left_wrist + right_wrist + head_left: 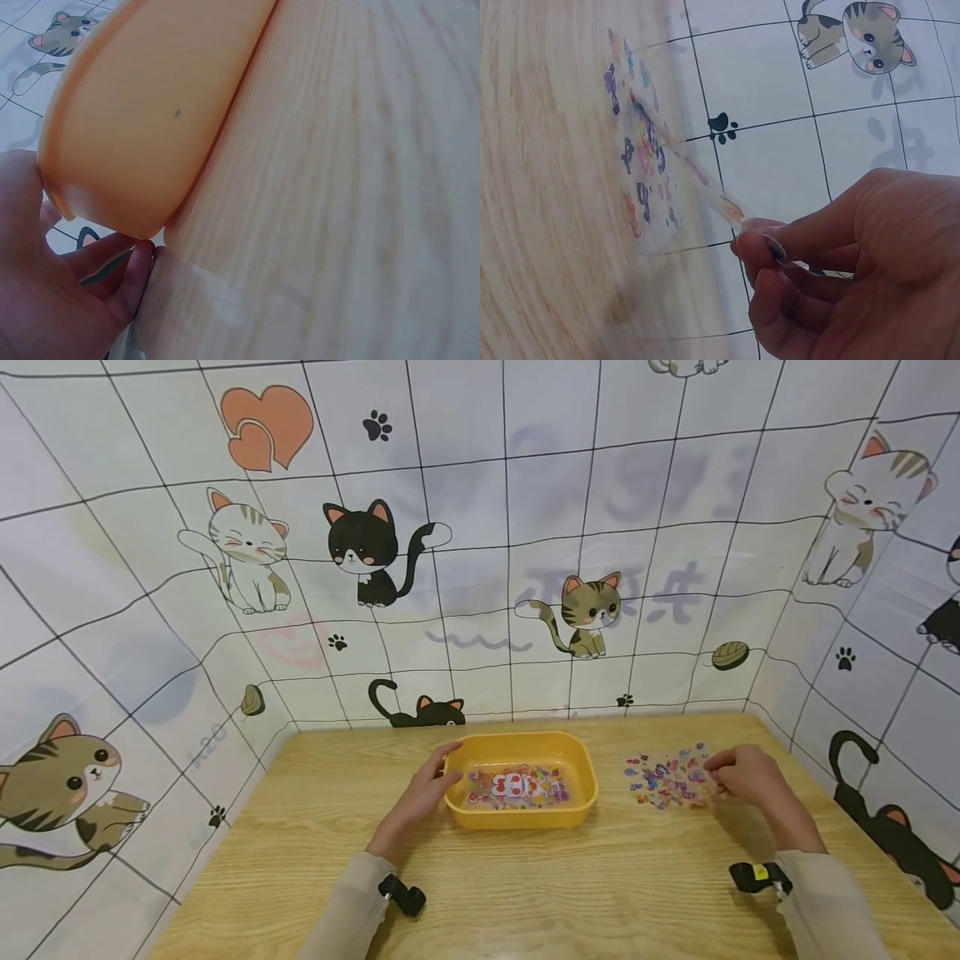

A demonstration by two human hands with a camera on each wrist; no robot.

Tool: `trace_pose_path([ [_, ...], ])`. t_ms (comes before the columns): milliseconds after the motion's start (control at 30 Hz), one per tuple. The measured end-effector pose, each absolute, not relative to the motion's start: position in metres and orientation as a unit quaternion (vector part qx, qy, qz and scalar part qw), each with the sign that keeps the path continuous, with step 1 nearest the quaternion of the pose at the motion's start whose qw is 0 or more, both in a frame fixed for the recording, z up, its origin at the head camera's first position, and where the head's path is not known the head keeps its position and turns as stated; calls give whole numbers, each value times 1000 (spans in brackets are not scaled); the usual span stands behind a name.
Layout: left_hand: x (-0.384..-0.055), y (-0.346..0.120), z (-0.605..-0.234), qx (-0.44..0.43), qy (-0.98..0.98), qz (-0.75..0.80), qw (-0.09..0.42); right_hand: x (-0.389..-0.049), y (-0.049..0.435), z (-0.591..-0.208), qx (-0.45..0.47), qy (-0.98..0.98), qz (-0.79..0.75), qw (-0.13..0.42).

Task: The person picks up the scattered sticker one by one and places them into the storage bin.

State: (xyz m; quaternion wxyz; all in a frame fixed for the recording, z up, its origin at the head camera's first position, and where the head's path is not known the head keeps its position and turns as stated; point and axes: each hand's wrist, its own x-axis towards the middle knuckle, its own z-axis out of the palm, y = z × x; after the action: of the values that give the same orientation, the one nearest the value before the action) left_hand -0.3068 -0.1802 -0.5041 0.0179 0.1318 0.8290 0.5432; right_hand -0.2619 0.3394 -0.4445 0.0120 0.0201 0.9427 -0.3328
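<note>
A yellow plastic basin [521,819] sits on the table. On its floor are colourful stickers [517,787] with a white character in the middle. My left hand [427,787] grips the basin's left end, thumb over the rim; the left wrist view shows the other fingers along the outer wall [135,127]. To the right lies a clear sticker sheet [663,779] with small colourful prints. Thumb and fingertips of my right hand [750,774] pinch its right edge. In the right wrist view, a thin see-through part [697,171] is raised from the sheet up to my right hand [832,262].
A wood-grain table [525,893] carries everything. Behind it and along both sides stands a white cat-print covering [480,593] with a grid pattern. The right side panel [847,693] rises close to my right hand. Each wrist wears a black camera [402,895].
</note>
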Motion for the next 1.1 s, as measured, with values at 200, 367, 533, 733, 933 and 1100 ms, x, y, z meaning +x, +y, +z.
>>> trace_pose_path([
  [200, -306, -180, -504, 130, 826, 548, 22, -260, 340, -441, 16, 945, -326, -13],
  [367, -305, -179, -505, 126, 822, 554, 20, -259, 338, -436, 12, 948, -316, -34],
  [533, -305, -179, -503, 126, 822, 556, 22, -255, 335, -432, 13, 947, -317, -55],
  [733, -304, -177, -503, 120, 823, 554, 24, -253, 332, -428, 14, 945, -317, -77],
  [933, -304, -177, -504, 118, 824, 554, 18, -252, 330, -424, 8, 945, -314, -95],
  [1100, -306, -178, -504, 121, 827, 548, 22, -250, 327, -418, 6, 944, -314, -104],
])
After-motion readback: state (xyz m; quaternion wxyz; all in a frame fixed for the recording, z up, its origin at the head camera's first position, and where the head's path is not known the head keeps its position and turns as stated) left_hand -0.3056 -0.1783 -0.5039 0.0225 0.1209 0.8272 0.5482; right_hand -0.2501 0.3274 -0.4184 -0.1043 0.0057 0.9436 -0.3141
